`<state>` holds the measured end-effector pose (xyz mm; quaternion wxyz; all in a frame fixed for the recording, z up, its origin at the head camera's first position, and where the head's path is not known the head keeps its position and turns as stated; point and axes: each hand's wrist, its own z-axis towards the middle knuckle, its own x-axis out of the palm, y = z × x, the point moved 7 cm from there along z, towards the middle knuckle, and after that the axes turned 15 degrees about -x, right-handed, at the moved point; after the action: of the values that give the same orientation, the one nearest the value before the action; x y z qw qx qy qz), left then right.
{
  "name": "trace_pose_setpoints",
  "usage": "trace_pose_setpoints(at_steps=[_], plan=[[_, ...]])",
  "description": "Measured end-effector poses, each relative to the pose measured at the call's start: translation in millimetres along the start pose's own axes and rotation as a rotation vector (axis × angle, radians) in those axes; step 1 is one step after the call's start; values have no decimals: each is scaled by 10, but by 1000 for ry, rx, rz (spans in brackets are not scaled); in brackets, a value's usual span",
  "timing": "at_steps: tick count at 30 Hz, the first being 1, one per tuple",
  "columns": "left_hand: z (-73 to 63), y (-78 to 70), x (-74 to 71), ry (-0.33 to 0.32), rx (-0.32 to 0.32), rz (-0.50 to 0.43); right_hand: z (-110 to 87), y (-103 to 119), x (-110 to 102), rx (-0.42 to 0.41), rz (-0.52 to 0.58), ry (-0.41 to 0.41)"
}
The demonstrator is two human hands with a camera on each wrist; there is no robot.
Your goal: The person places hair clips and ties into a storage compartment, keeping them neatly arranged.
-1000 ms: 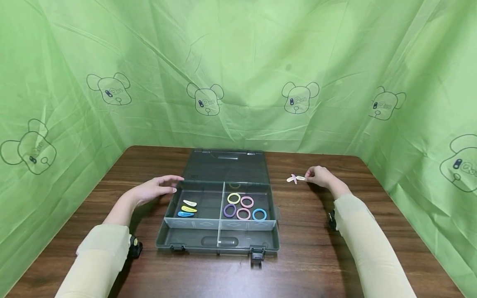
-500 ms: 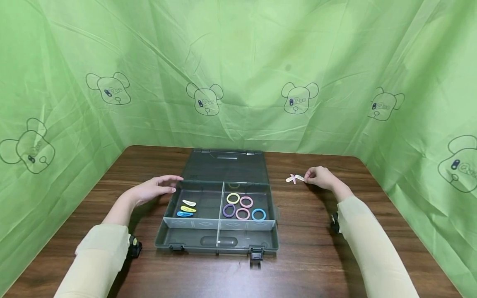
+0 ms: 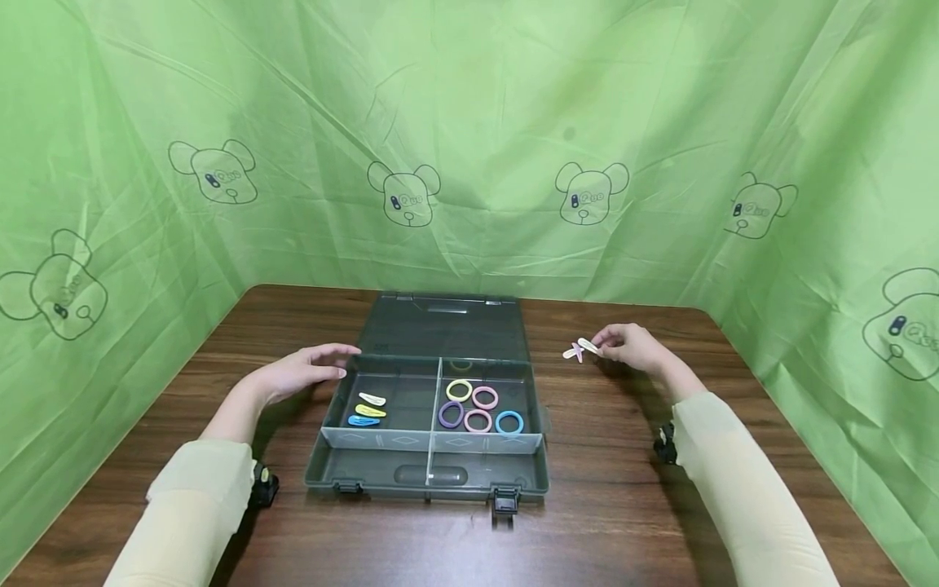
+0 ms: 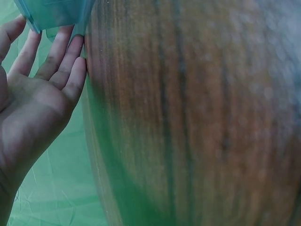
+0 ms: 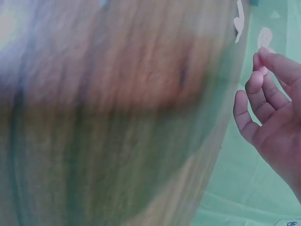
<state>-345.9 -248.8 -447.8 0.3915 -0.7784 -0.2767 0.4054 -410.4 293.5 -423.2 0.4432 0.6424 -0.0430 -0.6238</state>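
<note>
My right hand (image 3: 632, 347) pinches a white snap hair clip (image 3: 588, 346) between thumb and index finger; in the right wrist view the clip (image 5: 265, 37) sticks out beyond the fingertips. Beside it on the table lie a pink clip (image 3: 578, 355) and another white clip (image 3: 569, 354). My left hand (image 3: 299, 376) touches the left side of a dark see-through divided box (image 3: 428, 494), fingers extended; the left wrist view shows the fingertips at the box wall (image 4: 56, 15). In its left compartment lie a white clip (image 3: 372, 399), a yellow clip (image 3: 370, 411) and a blue clip (image 3: 364, 421).
The box's lid (image 3: 451, 328) lies opened back on the wooden table (image 3: 587, 505). Several hair ties, including a yellow one (image 3: 450, 391) and a blue one (image 3: 499, 423), lie in the right compartment. A green curtain (image 3: 499, 98) surrounds the table's back and sides.
My right hand has lifted the near end of the white clip and turned it, shifting slightly left and up. The left hand and box have stayed in place.
</note>
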Motion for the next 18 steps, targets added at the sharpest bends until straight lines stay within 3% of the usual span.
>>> trace_pose_setpoints(at_steps=[14,18], plan=[[-15,-4,4,4,2,0,109,501,-64,-90,1,31],[-19,-1,5,1,4,9,118,765,-111,-100,17,31]])
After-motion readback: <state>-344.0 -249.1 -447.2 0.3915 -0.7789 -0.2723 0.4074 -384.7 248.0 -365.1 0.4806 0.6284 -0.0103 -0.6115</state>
